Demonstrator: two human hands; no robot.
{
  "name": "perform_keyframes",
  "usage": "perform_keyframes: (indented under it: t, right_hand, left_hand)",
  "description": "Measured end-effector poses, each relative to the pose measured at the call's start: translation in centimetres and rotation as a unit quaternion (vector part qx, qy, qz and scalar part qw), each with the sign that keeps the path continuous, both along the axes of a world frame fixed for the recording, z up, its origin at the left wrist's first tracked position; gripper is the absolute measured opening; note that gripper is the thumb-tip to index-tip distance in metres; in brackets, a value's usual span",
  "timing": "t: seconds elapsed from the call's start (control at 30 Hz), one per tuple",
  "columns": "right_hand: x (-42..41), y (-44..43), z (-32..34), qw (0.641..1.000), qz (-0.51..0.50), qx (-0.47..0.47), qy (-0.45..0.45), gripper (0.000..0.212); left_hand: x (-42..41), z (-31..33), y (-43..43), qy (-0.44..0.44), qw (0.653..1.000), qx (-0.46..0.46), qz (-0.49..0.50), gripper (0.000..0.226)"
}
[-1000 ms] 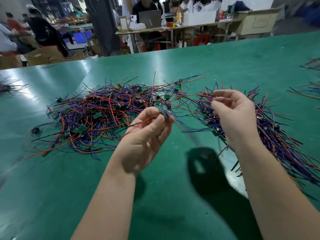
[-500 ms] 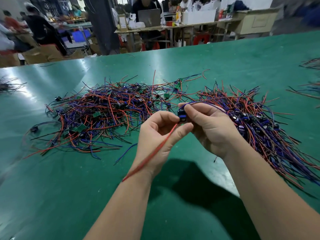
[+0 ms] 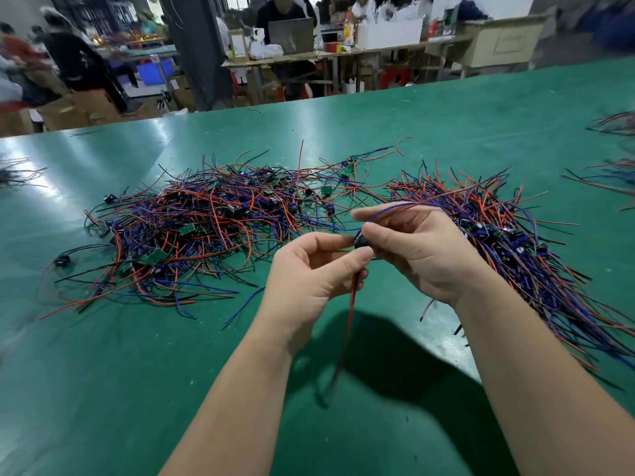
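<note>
Counter (image 3: 137, 389): green mat, glossy, with everything lying on it.

Landmark: tangled pile (image 3: 206, 228) on the counter. It holds red, blue and black leads in no order, with small green boards and dark bodies mixed in.

Second heap (image 3: 522, 269): just right of the tangled pile, with a few strands bridging the two. Its leads lie more nearly parallel and fan toward the near right.

Right hand (image 3: 426, 259): raised above the counter, on the near side of the tangled pile at its right end. Its grip is narrow, thumb and forefinger pinching the wired component from the right.

Left hand (image 3: 305, 286): raised just beside the right hand, on the side closer to the tangled pile, with the fingertips of both hands meeting. Its grip is narrow too, thumb and forefinger closed on the same piece from the left; the other fingers are curled.

Wired component (image 3: 360, 242): held in the air between the two grips, near side of the tangled pile, clear of the counter. The body is small and dark, black with a hint of blue, and mostly hidden by fingertips.

Red lead (image 3: 349, 317): hangs straight down from the body past the left palm. It is red with a darker edge, and the lower end is blurred.

Blue lead (image 3: 402, 206): thin, rises from the body and arcs over the right forefinger, away from the tangled pile.
</note>
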State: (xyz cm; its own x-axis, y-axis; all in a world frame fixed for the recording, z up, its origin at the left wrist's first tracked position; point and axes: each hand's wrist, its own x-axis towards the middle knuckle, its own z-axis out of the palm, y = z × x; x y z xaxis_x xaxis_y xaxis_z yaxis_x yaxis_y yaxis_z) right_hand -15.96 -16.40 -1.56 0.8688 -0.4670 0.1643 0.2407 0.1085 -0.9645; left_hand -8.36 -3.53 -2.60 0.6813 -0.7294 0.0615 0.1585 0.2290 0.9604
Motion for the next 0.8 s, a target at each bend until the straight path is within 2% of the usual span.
perform_keyframes:
  t: [0.1,0.23,0.33,0.43,0.53,0.67,0.73,0.8]
  right_hand:
    - [-0.2,-0.3,0.0,0.997,-0.009,-0.077,0.017,0.011]
    - [-0.3,-0.6,-0.4,0.975,0.024,-0.200,0.097,0.004]
    - [-0.6,-0.8,-0.5,0.960,0.083,-0.217,0.159,0.009]
    - [-1.0,-0.9,-0.3,0.950,0.108,-0.235,0.178,0.006]
    - [-1.1,-0.9,-0.3,0.961,0.085,-0.199,0.170,0.012]
    - [-0.7,-1.8,-0.4,0.985,-0.070,-0.088,0.132,0.015]
    - [-0.6,-2.3,-0.5,0.980,-0.125,-0.089,0.125,0.017]
    - [-0.5,-2.3,-0.6,0.978,-0.129,-0.095,0.130,0.017]
  left_hand:
    - [0.4,-0.2,0.4,-0.022,0.998,0.047,-0.039,0.032]
    - [0.8,-0.6,0.6,-0.050,0.985,0.151,-0.060,0.034]
    - [0.7,-0.9,0.5,-0.076,0.975,0.199,-0.067,0.048]
    - [0.7,-1.1,0.6,-0.069,0.970,0.215,-0.095,0.045]
    - [0.7,-1.1,0.8,-0.075,0.956,0.238,-0.155,0.037]
    - [0.3,-1.0,0.9,-0.086,0.930,0.261,-0.245,0.020]
    - [0.3,-0.9,1.1,-0.089,0.918,0.264,-0.281,0.015]
    - [0.3,-0.9,1.2,-0.097,0.910,0.267,-0.301,0.012]
